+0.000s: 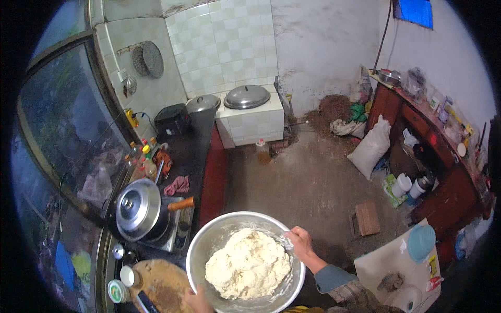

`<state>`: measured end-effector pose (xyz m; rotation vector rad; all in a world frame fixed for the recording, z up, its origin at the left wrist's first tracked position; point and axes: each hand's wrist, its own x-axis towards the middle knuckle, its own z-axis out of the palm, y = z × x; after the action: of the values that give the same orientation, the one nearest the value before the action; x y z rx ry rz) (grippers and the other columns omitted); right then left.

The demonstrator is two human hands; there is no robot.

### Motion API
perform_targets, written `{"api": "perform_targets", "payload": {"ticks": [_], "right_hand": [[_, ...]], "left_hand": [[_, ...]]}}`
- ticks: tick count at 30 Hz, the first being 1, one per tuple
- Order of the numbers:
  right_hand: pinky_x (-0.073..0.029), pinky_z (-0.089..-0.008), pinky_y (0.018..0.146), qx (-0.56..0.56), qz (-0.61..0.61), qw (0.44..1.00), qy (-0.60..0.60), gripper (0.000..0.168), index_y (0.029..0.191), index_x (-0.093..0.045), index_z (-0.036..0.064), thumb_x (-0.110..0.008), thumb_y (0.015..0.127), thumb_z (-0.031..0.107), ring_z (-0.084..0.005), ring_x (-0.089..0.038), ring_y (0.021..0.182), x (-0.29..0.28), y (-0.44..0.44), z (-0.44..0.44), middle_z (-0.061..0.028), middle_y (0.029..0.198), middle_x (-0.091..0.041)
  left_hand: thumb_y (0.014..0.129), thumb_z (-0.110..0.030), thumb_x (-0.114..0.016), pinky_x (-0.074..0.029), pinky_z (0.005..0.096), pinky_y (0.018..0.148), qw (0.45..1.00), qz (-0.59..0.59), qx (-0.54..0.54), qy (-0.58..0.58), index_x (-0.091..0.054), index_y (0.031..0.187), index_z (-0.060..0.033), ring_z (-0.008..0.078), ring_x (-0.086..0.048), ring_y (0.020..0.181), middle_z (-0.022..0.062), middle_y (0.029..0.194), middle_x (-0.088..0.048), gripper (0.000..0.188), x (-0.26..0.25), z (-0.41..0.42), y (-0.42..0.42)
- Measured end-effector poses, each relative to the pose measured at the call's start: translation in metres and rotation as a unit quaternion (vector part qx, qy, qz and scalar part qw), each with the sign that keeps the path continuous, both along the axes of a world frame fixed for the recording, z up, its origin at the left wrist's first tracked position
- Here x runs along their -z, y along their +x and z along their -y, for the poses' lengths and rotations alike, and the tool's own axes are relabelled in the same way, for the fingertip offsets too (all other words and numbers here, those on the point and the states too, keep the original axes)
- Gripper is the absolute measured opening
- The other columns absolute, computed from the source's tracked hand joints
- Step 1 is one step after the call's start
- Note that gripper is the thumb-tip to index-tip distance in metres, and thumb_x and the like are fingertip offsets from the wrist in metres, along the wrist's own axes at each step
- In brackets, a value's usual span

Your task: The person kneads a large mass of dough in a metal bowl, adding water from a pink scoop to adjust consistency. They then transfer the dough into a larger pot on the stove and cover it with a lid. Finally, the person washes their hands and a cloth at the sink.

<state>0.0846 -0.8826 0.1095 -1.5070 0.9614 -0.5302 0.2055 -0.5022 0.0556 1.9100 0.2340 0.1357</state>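
Observation:
A large metal mixing bowl (191, 250) holds a rough, lumpy mass of pale dough (248, 264). My right hand (302, 243) grips the bowl's right rim, with the thumb towards the inside and whitish residue on the wall beside it. At the lower left, my left hand (199, 300) is closed on the opposite rim; its lower part is cut off by the picture's edge. The bowl is beside a round wooden board (166, 279), on which a dark-handled kitchen tool (146, 302) lies.
A lidded pan (139, 209) with a wooden handle sits on the stove at left. Bottles (146, 162) and a red cloth (177, 186) are behind it. A wooden stool (366, 219) stands on the floor, and a low table (368, 266) bears a blue-green basin (421, 242) at right.

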Motion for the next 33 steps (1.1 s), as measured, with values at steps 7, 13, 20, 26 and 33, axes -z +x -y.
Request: {"api": "perform_targets", "payload": {"ticks": [7, 13, 20, 26, 33], "right_hand": [[-0.043, -0.0291, 0.065, 0.094, 0.028, 0.995, 0.029, 0.021, 0.076, -0.062, 0.0, -0.06, 0.078, 0.021, -0.0135, -0.053, 0.068, -0.006, 0.071, 0.137, -0.0041, 0.071, -0.06], [-0.043, -0.029, 0.064, 0.143, 0.094, 0.985, 0.01, 0.019, 0.076, -0.061, 0.0, -0.061, 0.077, 0.019, -0.0134, -0.054, 0.067, -0.002, 0.139, 0.282, -0.0033, 0.072, -0.06], [-0.042, -0.0276, 0.065, 0.113, 0.114, 0.987, -0.007, 0.017, 0.077, -0.06, 0.001, -0.057, 0.082, 0.017, -0.0114, -0.052, 0.068, 0.036, 0.246, 0.434, -0.0016, 0.07, -0.057], [-0.041, -0.028, 0.068, 0.059, 0.101, 0.99, 0.08, 0.02, 0.083, -0.058, 0.0, -0.06, 0.082, 0.019, -0.0113, -0.049, 0.073, 0.066, 0.4, 0.532, -0.003, 0.078, -0.056], [-0.044, -0.0312, 0.074, -0.074, 0.0, 0.995, 0.067, 0.028, 0.092, -0.061, -0.003, -0.063, 0.079, 0.022, -0.017, -0.057, 0.081, 0.07, 0.586, 0.608, -0.0085, 0.087, -0.063]], "left_hand": [[0.069, -0.009, -0.063, -0.038, 0.0314, 0.052, 0.996, 0.032, 0.078, 0.028, -0.043, 0.06, 0.0012, 0.0108, -0.042, 0.057, 0.0022, 0.058, -0.046, 0.024, -0.044, 0.206, 0.109], [0.068, -0.011, -0.066, -0.038, 0.0324, 0.051, 0.99, 0.069, 0.11, 0.061, -0.045, 0.061, 0.0018, 0.0119, -0.042, 0.056, 0.0051, 0.055, -0.046, 0.025, -0.055, 0.361, 0.205], [0.072, -0.015, -0.063, -0.036, 0.0302, 0.049, 0.987, 0.03, 0.152, 0.039, -0.042, 0.06, 0.0001, 0.0088, -0.039, 0.057, 0.0003, 0.057, -0.043, 0.029, -0.047, 0.512, 0.328], [0.073, -0.012, -0.063, -0.037, 0.0315, 0.05, 0.99, 0.049, 0.097, 0.093, -0.044, 0.061, 0.0006, 0.0108, -0.041, 0.057, 0.0034, 0.058, -0.047, 0.026, 0.011, 0.588, 0.461], [0.073, -0.012, -0.066, -0.039, 0.0306, 0.052, 0.998, 0.0, -0.002, 0.062, -0.046, 0.063, 0.0, 0.0107, -0.041, 0.057, 0.0014, 0.06, -0.047, 0.025, 0.027, 0.64, 0.583]]}}
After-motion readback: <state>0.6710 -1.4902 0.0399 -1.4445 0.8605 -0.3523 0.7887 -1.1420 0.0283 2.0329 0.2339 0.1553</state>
